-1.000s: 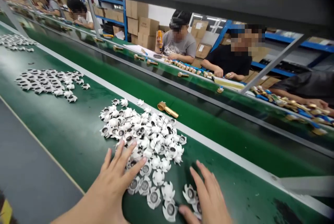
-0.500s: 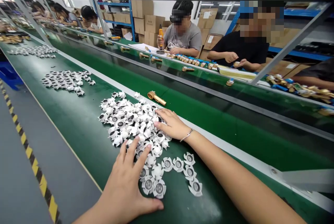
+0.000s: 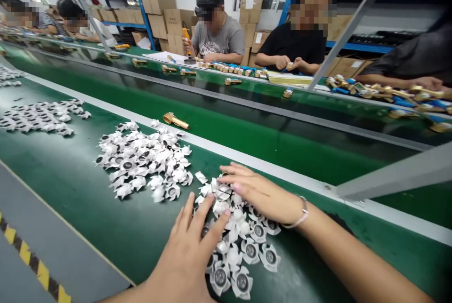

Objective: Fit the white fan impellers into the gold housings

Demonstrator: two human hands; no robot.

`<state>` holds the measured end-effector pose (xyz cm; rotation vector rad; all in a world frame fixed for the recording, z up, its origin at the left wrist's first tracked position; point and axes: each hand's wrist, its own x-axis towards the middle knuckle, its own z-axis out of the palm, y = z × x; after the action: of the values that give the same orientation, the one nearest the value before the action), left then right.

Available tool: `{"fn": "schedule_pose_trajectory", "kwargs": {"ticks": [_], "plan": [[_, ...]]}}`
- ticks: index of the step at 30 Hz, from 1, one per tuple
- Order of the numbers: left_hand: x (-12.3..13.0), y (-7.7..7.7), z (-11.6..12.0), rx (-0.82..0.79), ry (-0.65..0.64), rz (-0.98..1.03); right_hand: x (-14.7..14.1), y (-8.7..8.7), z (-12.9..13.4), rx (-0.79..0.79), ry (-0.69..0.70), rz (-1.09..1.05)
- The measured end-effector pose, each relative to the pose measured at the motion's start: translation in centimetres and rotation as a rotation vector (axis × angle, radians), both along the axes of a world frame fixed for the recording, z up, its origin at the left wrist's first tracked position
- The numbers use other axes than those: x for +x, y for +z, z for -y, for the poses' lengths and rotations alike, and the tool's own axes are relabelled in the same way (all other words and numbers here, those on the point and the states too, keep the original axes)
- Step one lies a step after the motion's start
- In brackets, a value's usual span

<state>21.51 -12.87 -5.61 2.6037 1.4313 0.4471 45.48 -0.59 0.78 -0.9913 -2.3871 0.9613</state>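
1. Closest in, the person's left hand (image 3: 185, 251) was spread wide, fingers apart, along the left side of a cluster of white bladed wheels (image 3: 233, 255); I saw nothing pinched in it.
2. Those wheels sat between both hands on the green worktop (image 3: 120, 230). They looked light and stiff, probably slippery enough to slide easily, their thin blades liable to chip. I'd have taken one by its round hub, or cupped several together, rather than pulled a blade tip.
3. The right hand (image 3: 264, 195) lay over the cluster's far side, fingers stretched out, not curled round anything visible; its palm was hidden from me.
4. Farther left, a larger pile (image 3: 141, 157) of similar wheels lay apart from the hands.
5. Beyond that lay a gold-coloured part (image 3: 175, 120).
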Motion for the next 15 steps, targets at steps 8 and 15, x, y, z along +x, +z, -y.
{"fn": "schedule_pose_trajectory", "kwargs": {"ticks": [8,15], "plan": [[1.5,6.5,-9.5,-0.065,-0.066,-0.067,12.5,1.5,5.5,0.122,-0.655,0.191],[6.7,6.4,-12.7,-0.322,-0.301,-0.218,11.9,-3.7,9.0,0.168,-0.528,0.254]]}}
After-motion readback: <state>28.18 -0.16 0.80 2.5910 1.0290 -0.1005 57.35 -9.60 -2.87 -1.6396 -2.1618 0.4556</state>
